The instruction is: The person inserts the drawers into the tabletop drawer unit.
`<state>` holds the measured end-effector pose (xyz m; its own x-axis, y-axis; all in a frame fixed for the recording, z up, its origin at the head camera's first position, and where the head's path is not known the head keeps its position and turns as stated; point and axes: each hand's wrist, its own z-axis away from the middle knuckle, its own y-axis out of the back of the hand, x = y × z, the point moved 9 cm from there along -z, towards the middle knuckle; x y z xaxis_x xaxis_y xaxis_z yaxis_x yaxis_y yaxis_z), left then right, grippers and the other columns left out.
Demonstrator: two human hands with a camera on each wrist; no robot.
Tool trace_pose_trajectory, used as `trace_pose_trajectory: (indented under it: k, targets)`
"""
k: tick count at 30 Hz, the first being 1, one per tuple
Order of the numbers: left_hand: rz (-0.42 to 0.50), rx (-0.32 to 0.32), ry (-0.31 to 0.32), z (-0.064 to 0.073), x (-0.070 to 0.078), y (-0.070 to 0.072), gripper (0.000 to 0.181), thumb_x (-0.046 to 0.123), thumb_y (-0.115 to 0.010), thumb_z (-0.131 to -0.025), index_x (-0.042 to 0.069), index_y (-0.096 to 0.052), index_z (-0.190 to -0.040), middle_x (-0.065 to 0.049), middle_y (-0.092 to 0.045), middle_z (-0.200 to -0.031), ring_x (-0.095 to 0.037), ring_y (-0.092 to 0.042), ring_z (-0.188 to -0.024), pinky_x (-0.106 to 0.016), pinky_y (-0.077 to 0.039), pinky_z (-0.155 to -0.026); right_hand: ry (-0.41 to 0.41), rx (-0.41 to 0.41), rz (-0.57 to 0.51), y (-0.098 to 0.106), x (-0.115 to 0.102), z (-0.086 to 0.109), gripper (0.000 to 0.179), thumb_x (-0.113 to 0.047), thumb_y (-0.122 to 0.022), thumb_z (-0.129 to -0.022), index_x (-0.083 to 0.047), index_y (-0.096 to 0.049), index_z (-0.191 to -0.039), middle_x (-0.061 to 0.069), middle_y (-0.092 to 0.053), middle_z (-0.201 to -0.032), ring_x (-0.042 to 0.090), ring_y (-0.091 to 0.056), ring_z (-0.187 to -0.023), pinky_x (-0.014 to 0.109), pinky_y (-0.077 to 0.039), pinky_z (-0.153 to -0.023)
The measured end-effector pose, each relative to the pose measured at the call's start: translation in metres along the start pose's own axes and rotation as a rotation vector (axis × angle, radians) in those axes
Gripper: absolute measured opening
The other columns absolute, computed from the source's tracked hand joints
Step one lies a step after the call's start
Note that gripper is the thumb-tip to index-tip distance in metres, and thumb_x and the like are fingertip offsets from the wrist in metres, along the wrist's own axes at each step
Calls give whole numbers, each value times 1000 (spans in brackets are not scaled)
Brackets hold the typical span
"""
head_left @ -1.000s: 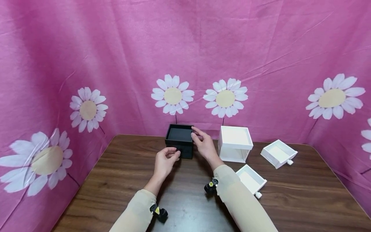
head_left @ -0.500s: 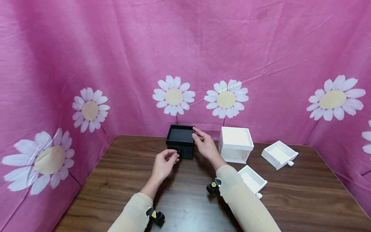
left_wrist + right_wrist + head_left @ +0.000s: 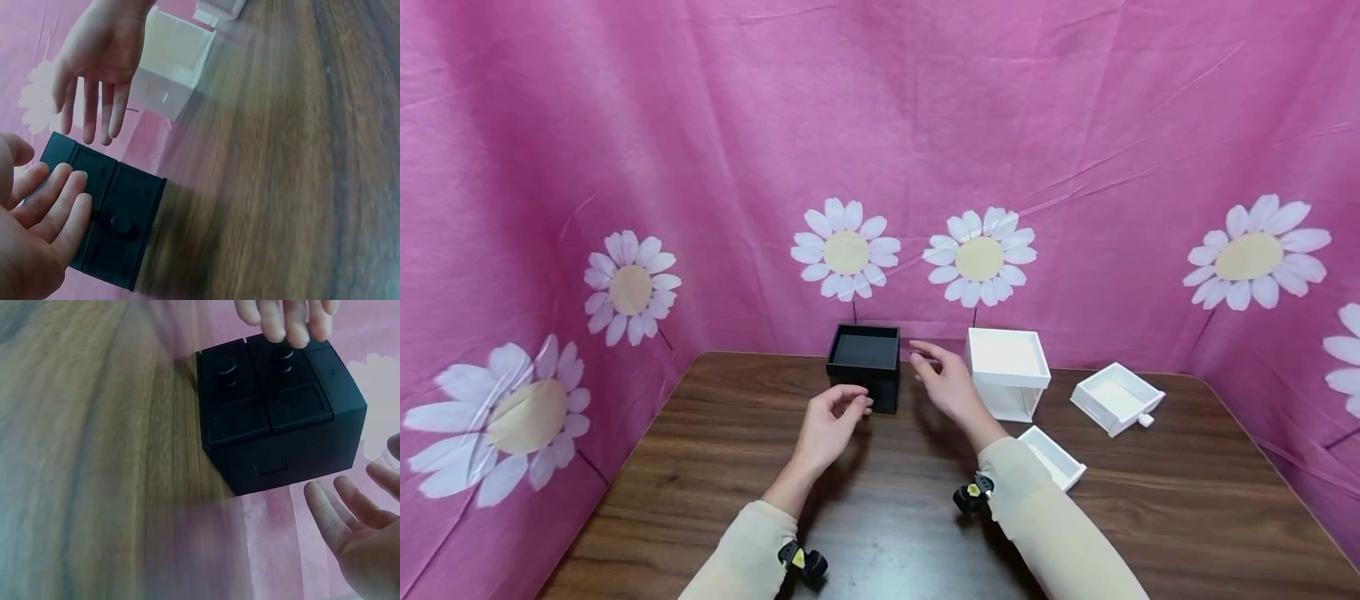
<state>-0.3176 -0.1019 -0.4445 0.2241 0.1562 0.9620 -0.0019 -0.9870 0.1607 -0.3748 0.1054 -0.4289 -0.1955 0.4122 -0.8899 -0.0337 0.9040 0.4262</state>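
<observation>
A small black two-drawer box stands at the back of the table, its shallow top tray facing up. Both drawers sit flush in the front, as the right wrist view shows. My left hand is in front of the box, fingers loosely extended at the upper drawer knob. The lower knob shows uncovered. Beside the box on its right, my right hand is spread with relaxed fingers, a small gap from the box wall. It holds nothing.
A white box frame without its drawers stands to the right of the black box. Two white drawers lie loose: one drawer far right, the other drawer partly behind my right sleeve. A pink flowered curtain hangs behind the table.
My right hand has come off the right side of the black box and moved slightly right. The left fingers, earlier at the upper knob, have loosened. The box stays in place.
</observation>
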Motion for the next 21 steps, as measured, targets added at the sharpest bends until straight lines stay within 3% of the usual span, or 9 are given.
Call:
trace_pose_trajectory:
  k: [5, 8, 12, 21]
  targets:
    - [-19, -48, -22, -1, 5, -10, 17, 1, -66, -104, -7, -75, -116, -27, -80, -107, -45, -78, -99, -17, -58, -79, 25, 16, 17, 8, -4, 9, 39, -23, -59, -112, -5, -67, -145, 22, -72, -139, 37, -79, -106, 51, -63, -99]
    - [-14, -67, -31, -1, 9, -15, 18, 1, -66, -103, -7, -75, -117, -28, -79, -108, -45, -77, -101, -16, -57, -80, 47, 23, 21, 14, -8, 14, 36, -20, -59, -112, -3, -69, -142, 22, -75, -133, 38, -78, -106, 50, -63, -98]
    - [1, -94, -32, 0, 10, -23, 18, 1, -66, -104, -8, -74, -118, -29, -79, -110, -39, -78, -101, -16, -58, -83, 65, 34, 32, 22, -9, 22, 32, -17, -59, -111, -2, -72, -136, 19, -78, -125, 39, -77, -107, 42, -63, -95]
    - [-6, -156, -19, -1, 5, -38, 21, 5, -66, -105, -5, -73, -121, -28, -78, -116, -40, -77, -109, -16, -57, -86, 106, 48, 19, 30, -8, 39, 25, -11, -61, -110, 0, -76, -126, 20, -79, -122, 24, -78, -100, 23, -62, -87]
